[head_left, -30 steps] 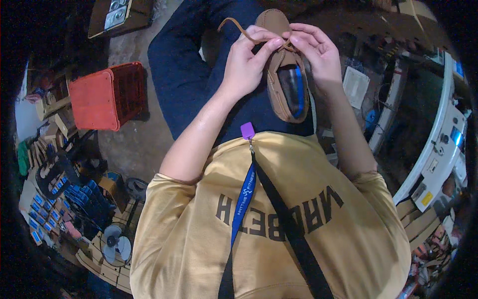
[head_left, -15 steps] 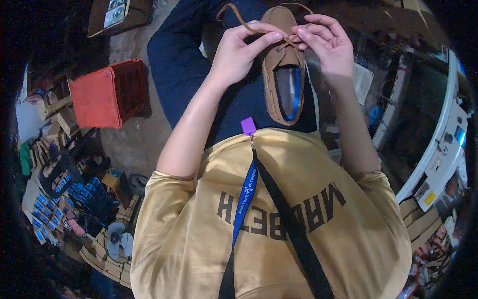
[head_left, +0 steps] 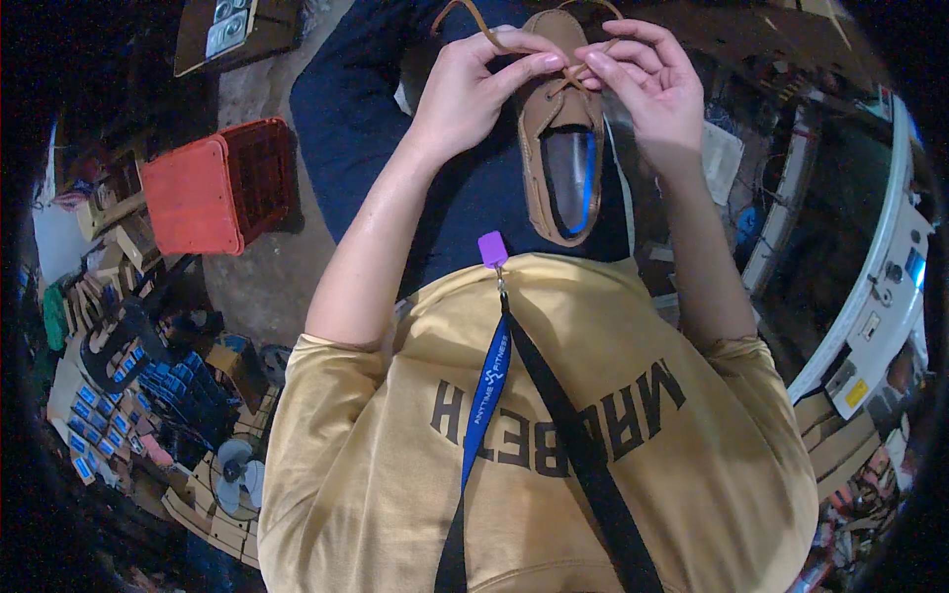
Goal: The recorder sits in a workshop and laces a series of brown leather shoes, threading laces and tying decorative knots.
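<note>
A brown leather moccasin shoe with a blue inner lining rests on my lap, its toe pointing away from me. My left hand pinches a brown leather lace that loops up past the shoe's left side. My right hand pinches the other lace end over the shoe's front. The fingertips of both hands meet above the lace knot at the shoe's tongue. I wear a mustard shirt with a blue lanyard and dark trousers.
A red plastic crate lies on the concrete floor to my left. Cardboard pieces, blue packets and a small fan crowd the lower left. A white machine panel curves along the right. A wooden box sits at the top left.
Both hands and the shoe have shifted slightly up and away from me. The fingertips have drawn closer together over the lace knot.
</note>
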Motion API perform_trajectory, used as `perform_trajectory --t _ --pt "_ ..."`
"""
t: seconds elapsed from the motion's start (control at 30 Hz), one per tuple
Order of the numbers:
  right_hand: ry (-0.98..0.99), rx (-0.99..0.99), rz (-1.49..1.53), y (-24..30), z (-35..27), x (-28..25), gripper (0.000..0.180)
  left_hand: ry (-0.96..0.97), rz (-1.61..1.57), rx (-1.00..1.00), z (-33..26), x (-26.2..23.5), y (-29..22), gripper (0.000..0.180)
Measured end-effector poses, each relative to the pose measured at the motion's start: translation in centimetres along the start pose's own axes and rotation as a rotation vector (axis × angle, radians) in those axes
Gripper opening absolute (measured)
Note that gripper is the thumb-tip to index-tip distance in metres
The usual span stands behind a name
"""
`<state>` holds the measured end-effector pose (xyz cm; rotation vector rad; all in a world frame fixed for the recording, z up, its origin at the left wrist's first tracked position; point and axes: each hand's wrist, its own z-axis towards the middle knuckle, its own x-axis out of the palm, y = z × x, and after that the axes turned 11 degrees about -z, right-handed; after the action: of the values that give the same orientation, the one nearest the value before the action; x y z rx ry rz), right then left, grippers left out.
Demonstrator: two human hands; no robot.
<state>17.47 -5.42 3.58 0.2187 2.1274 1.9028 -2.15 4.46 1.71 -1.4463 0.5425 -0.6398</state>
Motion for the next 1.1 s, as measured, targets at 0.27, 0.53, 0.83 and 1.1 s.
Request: perform_trajectory --t 0.27,0.53,0.83,1.1 --pt "0.060 -0.026 -0.062 1.0 -0.1 0.1 0.052 -0.059 -0.238 -0.106 0.9 0.5 -0.6 0.016" --pt "0.064 -0.058 0.009 -0.3 -0.4 -0.2 0.056 -0.220 -0.670 -0.225 4.9 -6.5 -2.2 0.012" --pt "-0.060 0.006 0.042 -0.4 -0.8 1.1 0.052 -0.379 0.141 0.202 1.4 -3.0 -4.1 0.013" --pt "-0.063 0.001 -0.018 -1.0 -0.4 0.1 0.052 0.176 0.366 0.629 -2.6 2.7 -3.7 0.045"
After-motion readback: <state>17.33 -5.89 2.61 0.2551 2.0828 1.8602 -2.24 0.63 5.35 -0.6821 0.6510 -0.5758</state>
